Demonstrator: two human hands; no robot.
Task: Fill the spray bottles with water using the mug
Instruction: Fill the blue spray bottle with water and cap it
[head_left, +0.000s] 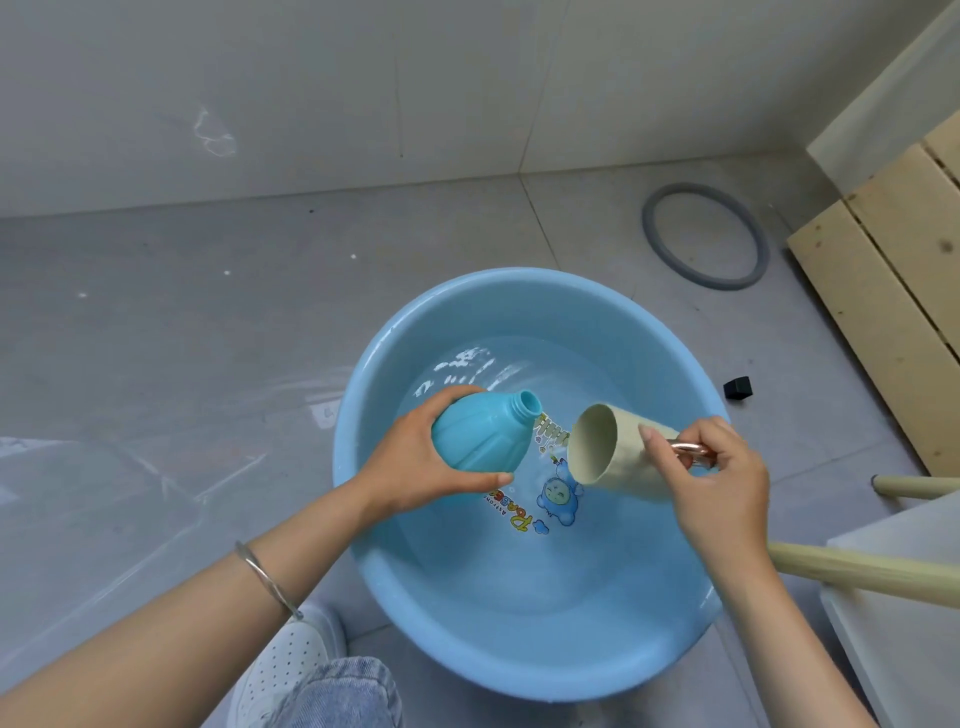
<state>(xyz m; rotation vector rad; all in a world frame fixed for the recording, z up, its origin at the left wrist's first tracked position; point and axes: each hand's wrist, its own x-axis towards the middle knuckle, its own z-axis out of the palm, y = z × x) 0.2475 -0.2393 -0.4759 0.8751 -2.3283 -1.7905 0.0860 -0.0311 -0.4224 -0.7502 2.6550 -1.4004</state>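
My left hand (415, 457) grips a turquoise spray bottle (483, 436) with no cap on, tilted so its threaded open neck points up and right. My right hand (711, 478) holds a beige mug (613, 452) by its copper-coloured handle. The mug is tipped on its side with its open mouth facing left toward the bottle's neck, a short gap between them. Its inside looks empty. Both are held over a light blue basin (374, 415) that holds water and has a cartoon print on its bottom.
The basin stands on a grey tiled floor near a wall. A grey ring (670, 249) lies at the back right, a small black cap-like object (737, 388) right of the basin. Wooden slats (883, 291), round wooden legs (857, 569) and a white surface (904, 597) crowd the right side. My shoe (291, 660) is at the bottom.
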